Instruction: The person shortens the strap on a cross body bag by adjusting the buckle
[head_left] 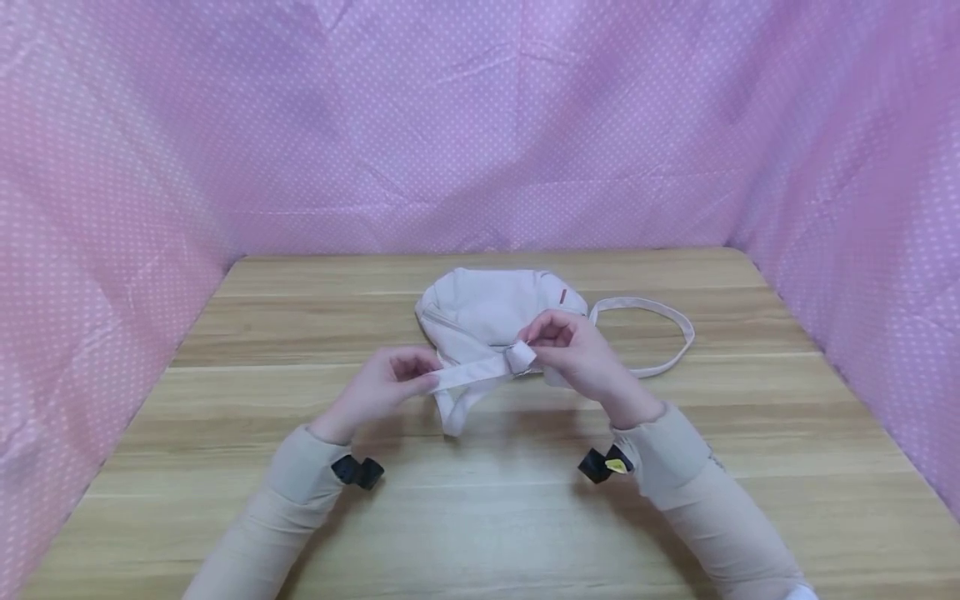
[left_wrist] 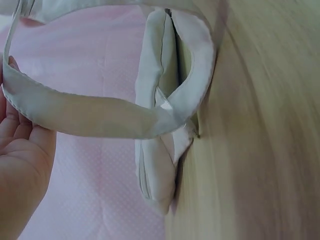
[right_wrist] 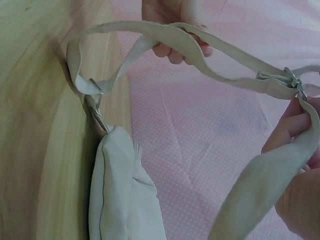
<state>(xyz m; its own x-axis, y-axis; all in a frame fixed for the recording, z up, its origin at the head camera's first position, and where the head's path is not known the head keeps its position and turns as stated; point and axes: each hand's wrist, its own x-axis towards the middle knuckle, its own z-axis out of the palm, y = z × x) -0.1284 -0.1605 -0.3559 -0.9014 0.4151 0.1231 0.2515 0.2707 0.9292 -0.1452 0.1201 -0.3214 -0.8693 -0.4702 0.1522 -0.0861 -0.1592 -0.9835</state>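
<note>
The far edge of your table runs just behind the bag, and a pink dotted cloth hangs beyond it and along both sides. Wood stretches broadly to the left of the bag and also toward you, between your two sleeves; on the right, a loop of the strap curves out over the tabletop, well in from the right edge. The pale bag lies near the far edge, about midway across, with a small red tag at its upper right. Both your hands are on the near side of it, the right one closer and partly overlapping its lower right corner from the head view. Your left hand pinches the strap between thumb and fingers, in front of the bag's left end. Your right hand pinches the strap right at the metal buckle. Between them a length of strap runs fairly straight, lifted off the wood, while another fold hangs below it in a V.
</note>
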